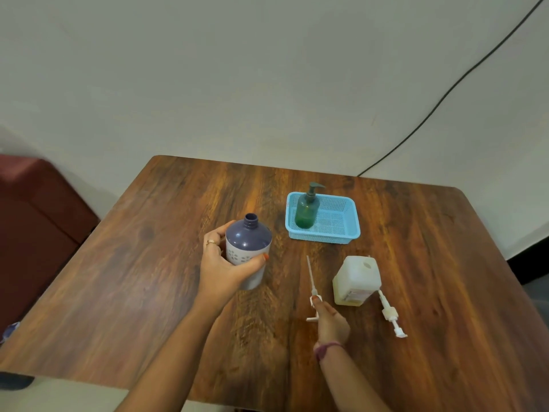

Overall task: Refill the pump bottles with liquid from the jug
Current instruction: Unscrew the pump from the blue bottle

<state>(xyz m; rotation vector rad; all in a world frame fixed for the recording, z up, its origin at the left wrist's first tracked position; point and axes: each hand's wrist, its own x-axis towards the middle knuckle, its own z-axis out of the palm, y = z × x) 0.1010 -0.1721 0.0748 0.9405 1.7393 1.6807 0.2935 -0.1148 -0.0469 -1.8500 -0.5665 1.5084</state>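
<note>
The wooden surface [416, 263] is carrying everything, and it is standing against a pale wall [267, 69] with a dark cable [463, 78] running down it; a dark red seat [38, 221] is sitting off to the left. A blue basket [341, 230] is lying toward the far side of the surface, and a green bottle [307, 211] with its pump on is standing upright in the basket's left part. Nearer the person and to the right, the pale jug [356, 279] is standing on the surface, its top opening showing uncapped. The purple bottle [249, 248] is standing left of the basket with its neck open and no pump on it; the left hand [221, 269] is gripping it, fingers curled behind and the thumb pressing across the pale patterned front. The right hand [329, 321] is pinching the collar of a white pump [312, 288], whose long tube is pointing away toward the basket, just left of the jug. A second pump [390, 315] is lying flat on the surface, its tube end touching or just beside the jug's near right corner.
</note>
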